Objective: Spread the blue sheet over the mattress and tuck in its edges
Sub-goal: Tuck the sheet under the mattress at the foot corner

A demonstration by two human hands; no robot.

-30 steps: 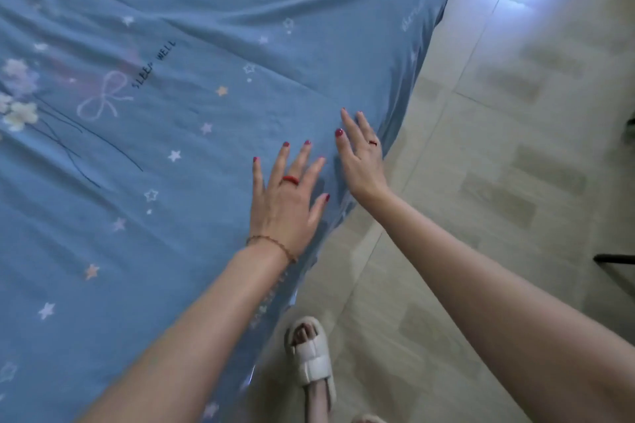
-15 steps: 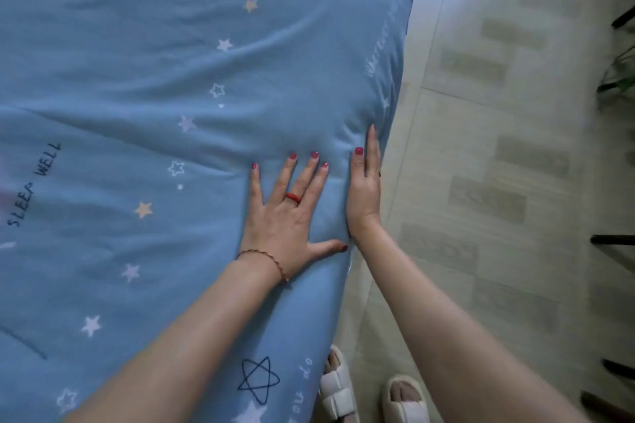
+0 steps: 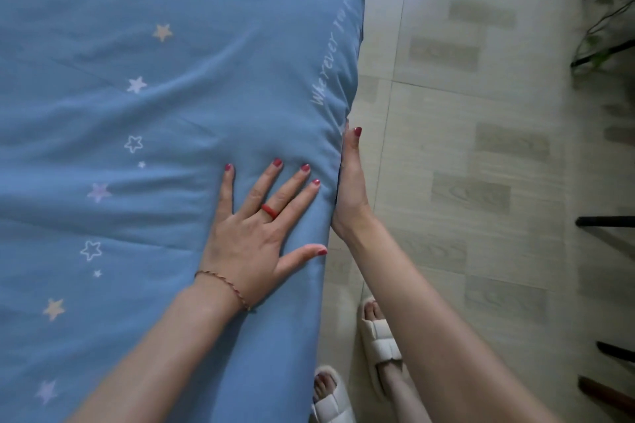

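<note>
Right hand sliding down onto mattress side since half a second ago, fingers together, flat | left hand staying on top, fingers spread, pressing sheet near right edge.

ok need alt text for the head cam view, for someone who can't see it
A person's left hand presses flat, fingers spread, on a blue star-print sheet near the bed's edge, while the right hand lies straight-fingered against the side of that edge. White slippers and pale floor tiles show to the right.
</note>
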